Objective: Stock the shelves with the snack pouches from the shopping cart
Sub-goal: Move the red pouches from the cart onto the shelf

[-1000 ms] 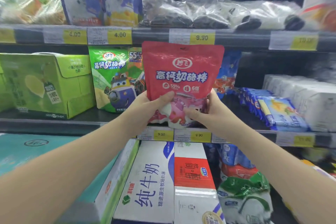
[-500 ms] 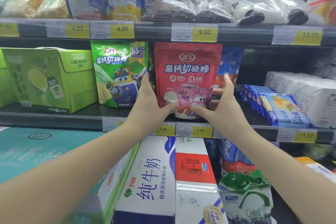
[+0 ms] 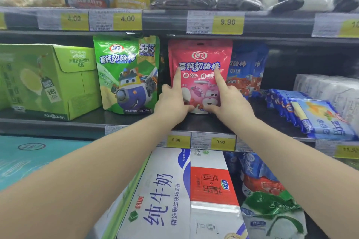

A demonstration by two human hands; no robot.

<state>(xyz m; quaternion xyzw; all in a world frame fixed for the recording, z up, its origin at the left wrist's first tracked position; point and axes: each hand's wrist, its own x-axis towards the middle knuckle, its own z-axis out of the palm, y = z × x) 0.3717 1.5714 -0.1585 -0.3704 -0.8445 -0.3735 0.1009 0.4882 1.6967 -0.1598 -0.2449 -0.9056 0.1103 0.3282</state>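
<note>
Grey steel shelving (image 3: 126, 119) fills the view in three tiers. Items follow in descending size.

1. Milk cartons (image 3: 161, 190), bottom tier: two counted, one white and blue, one white and red, lying side by side.
2. Green cardboard case (image 3: 48, 79), middle tier, far left: one counted.
3. Red pouch (image 3: 200, 58), middle tier: one counted. It stands upright on its base with its long axis vertical. The hang-hole edge is uppermost, just under the tier above, and the printed front faces out toward the camera. It sits between the green pouch (image 3: 126, 73) on its left and the blue pouches (image 3: 246, 68) on its right, whose left edge it overlaps.
4. Green pouches: one upright at the front, and part of a second shows behind its right edge. Blue pouches: two overlapping fronts are visible; any further count cannot be told.
5. Left hand (image 3: 172, 101) and right hand (image 3: 229, 101): both are on the red pouch's front, set apart from each other. Each has its index finger straight, pressed flat up the face of the pouch, and its thumb touching the lower front near the base. The remaining fingers are curled back. Neither hand wraps around the pouch.
6. Yellow price tags (image 3: 175, 139) on the shelf lip directly below the red pouch: two counted, each reading 9.90.
</note>
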